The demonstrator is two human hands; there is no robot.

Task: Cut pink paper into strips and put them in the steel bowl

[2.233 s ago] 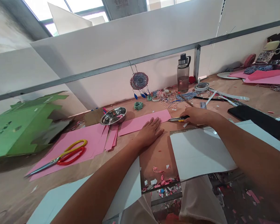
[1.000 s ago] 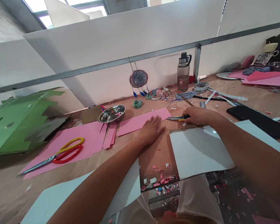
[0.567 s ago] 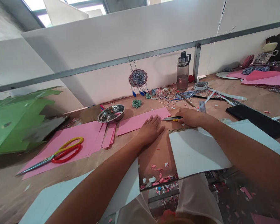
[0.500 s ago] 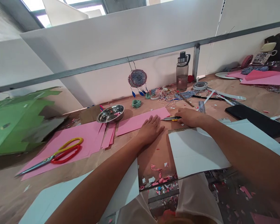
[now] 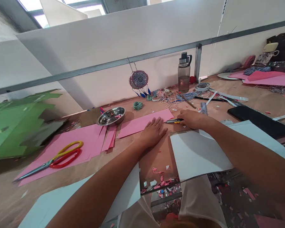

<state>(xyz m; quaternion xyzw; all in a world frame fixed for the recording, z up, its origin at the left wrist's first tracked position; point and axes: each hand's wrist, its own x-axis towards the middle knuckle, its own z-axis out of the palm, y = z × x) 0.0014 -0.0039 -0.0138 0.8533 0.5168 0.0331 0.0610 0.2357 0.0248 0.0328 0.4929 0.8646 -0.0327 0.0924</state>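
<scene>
My left hand (image 5: 154, 131) lies flat, fingers stretched out, on the right part of a long pink paper strip (image 5: 135, 124). In my right hand (image 5: 191, 119) is a yellow and black utility knife (image 5: 174, 121); its blade points left, close to the strip's right end and my left fingertips. Whether the blade touches the paper I cannot tell. A bundle of narrower pink strips (image 5: 110, 137) lies left of the long strip, beside larger pink sheets (image 5: 90, 136). On those sheets rest scissors (image 5: 66, 154) with one yellow and one red handle.
A steel bowl (image 5: 111, 116) stands behind the pink strips. White boards (image 5: 199, 155) lie under my right forearm. Farther back are a water bottle (image 5: 184, 72), a tape roll (image 5: 202, 86), a ruler (image 5: 204, 109) and tangled cord (image 5: 166, 97). A black phone-like slab (image 5: 258, 122) lies right.
The view has shifted slightly, so most things appear a little farther left. Both hands keep nearly the same position on the paper and the knife.
</scene>
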